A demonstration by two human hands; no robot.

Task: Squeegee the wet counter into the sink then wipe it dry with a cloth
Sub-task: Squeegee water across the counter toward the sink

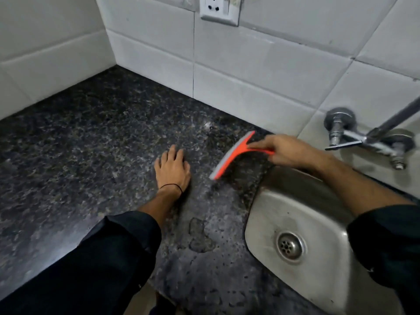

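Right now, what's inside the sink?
The sink basin shows only its drain strainer and bare steel. No cloth or dishes are visible. The right forearm and sleeve cover the basin's right side, so that part can't be checked.

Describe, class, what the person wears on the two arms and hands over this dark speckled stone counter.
Both arms wear dark, near-black long sleeves: the left sleeve is pushed back, baring the forearm, and the right sleeve also ends short of the wrist. A thin black band circles the left wrist. The left hand and right hand are bare: no gloves; no rings or watch that I can see.
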